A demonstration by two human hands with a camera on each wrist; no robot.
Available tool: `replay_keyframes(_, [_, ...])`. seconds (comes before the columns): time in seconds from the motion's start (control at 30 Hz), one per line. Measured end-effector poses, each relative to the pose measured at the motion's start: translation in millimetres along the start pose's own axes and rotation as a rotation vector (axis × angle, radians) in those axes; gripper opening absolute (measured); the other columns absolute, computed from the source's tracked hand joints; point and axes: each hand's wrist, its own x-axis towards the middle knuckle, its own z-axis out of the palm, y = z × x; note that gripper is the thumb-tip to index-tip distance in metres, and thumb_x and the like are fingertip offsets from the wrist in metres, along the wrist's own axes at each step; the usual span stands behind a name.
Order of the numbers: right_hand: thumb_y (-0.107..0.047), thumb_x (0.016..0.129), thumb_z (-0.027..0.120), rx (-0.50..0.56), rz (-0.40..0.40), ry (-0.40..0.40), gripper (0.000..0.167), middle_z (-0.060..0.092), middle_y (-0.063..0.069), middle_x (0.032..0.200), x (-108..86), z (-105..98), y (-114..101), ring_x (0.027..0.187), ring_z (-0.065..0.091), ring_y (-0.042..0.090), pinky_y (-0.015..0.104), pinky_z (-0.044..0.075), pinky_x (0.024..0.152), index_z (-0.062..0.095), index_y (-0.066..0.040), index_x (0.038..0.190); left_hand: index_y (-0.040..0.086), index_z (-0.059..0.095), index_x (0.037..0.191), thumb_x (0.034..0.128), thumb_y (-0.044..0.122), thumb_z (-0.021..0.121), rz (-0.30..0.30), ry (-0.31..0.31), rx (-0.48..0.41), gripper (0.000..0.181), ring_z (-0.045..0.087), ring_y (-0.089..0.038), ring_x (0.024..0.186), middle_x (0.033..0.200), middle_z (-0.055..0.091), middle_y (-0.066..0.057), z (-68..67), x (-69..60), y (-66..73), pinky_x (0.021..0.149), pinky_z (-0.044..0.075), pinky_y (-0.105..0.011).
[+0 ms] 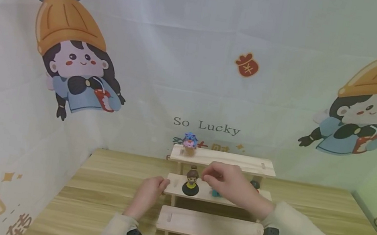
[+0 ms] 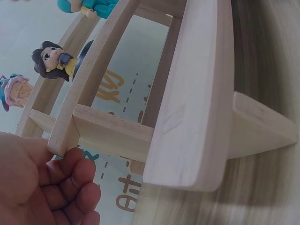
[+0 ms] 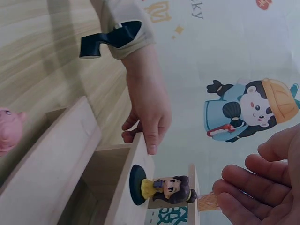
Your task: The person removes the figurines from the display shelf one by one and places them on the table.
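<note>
Right hand [image 1: 228, 182], empty, loosely curved, is nearer, just right of upright figurine [image 1: 192, 182]; left hand [image 1: 150, 194], leftward, pinches middle shelf [image 1: 203, 193].

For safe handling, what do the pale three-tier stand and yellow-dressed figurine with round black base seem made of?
Pale stand: bare-looking matte wood, showing faint grain. Yellow-dressed figurine: probably smooth plastic, judging by its rounded, moulded-looking form; possibly resin.

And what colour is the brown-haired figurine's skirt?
The skirt is yellow, clearest in the right wrist view.
</note>
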Motion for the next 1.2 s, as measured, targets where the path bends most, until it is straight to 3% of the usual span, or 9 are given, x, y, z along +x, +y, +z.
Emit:
replay_keyframes(0.33, [-0.018,0.093,0.061,-0.015,0.100,0.074,0.013,0.070,0.002,0.094,32.4,-7,1,0.092,0.065,0.019,0.040,0.051,0.085,0.067,-0.009,0.099,0.006,0.059,0.073,0.1000,0.023,0.048,-0.010,0.000,-0.009,0.034,0.046,-0.014,0.057,0.066,0.061,-0.008,-0.9,-1.7,2.5,0.056,0.039,-0.028])
replay_keyframes(0.57, [-0.022,0.095,0.058,0.004,0.151,0.090,0.017,0.069,0.005,0.101,50.9,-10,7,0.093,0.063,0.020,0.036,0.051,0.078,0.065,-0.008,0.103,0.005,0.059,0.073,0.0996,0.022,0.048,0.001,0.020,-0.012,0.033,0.046,-0.013,0.056,0.063,0.058,-0.004,-1.9,-4.1,5.5,0.055,0.039,-0.028])
replay_keyframes(0.87, [-0.027,0.095,0.059,0.022,0.215,0.125,0.022,0.068,0.006,0.104,72.8,-7,12,0.101,0.062,0.023,0.041,0.050,0.087,0.065,-0.009,0.106,0.005,0.059,0.075,0.1001,0.023,0.047,-0.007,0.013,-0.020,0.033,0.046,-0.014,0.057,0.065,0.059,-0.006,-2.7,-5.7,4.5,0.056,0.040,-0.029])
replay_keyframes(1.2, [-0.036,0.099,0.050,0.061,0.267,0.137,0.042,0.060,0.008,0.129,92.7,4,17,0.114,0.059,0.025,0.043,0.047,0.095,0.054,-0.010,0.132,0.005,0.059,0.074,0.0998,0.022,0.048,-0.002,0.014,-0.013,0.033,0.046,-0.014,0.057,0.062,0.056,-0.003,-2.6,-4.4,2.4,0.057,0.041,-0.029])
